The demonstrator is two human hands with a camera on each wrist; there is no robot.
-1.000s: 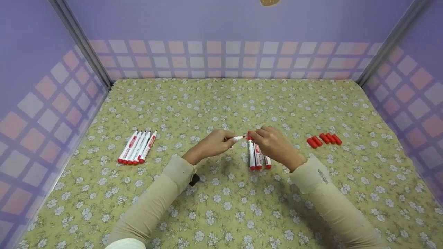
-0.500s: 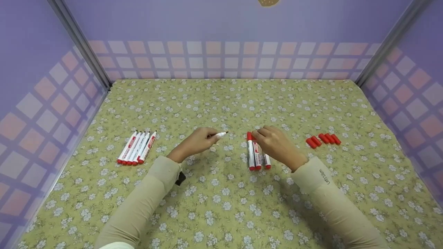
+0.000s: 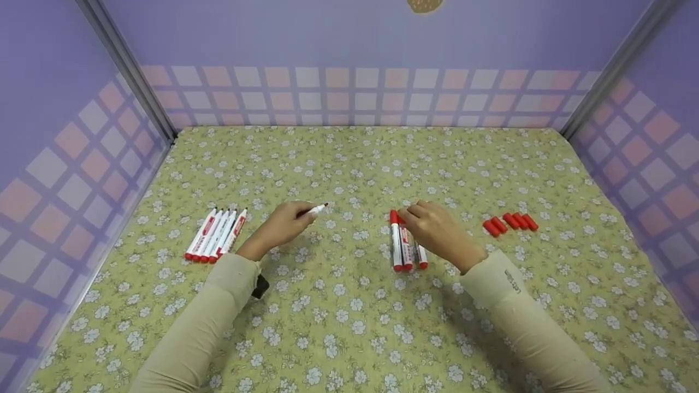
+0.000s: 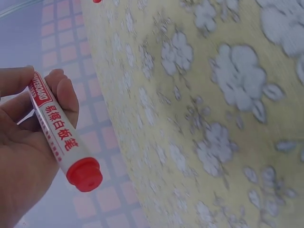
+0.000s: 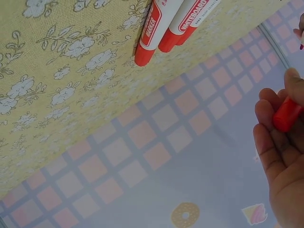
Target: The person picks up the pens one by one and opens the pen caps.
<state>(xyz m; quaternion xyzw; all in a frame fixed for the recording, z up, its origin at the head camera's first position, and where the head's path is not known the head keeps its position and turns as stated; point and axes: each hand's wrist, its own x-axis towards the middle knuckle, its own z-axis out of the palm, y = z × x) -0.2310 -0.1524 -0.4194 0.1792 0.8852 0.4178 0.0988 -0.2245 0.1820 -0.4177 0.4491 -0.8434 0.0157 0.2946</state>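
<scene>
My left hand (image 3: 284, 224) pinches an uncapped whiteboard marker (image 4: 59, 128) between thumb and fingers. Its dark tip points up and right in the head view, while the red end plug faces the left wrist camera. A red marker cap (image 5: 287, 114) is held between the thumb and fingers of my right hand (image 3: 434, 229). That hand is over several white markers (image 3: 396, 245) lying side by side in the middle, partly covering them. On the left lies a row of uncapped markers (image 3: 215, 234), tips away from me.
Several loose red caps (image 3: 510, 222) lie in a line on the right of the table. A flowered yellow-green cloth (image 3: 327, 327) covers the tabletop. Purple walls (image 3: 349, 38) with a checked band enclose the back and sides.
My left hand has drawn away to the left with the uncapped marker, widening the gap to the right hand. The right hand has stayed nearly in place over the middle markers.
</scene>
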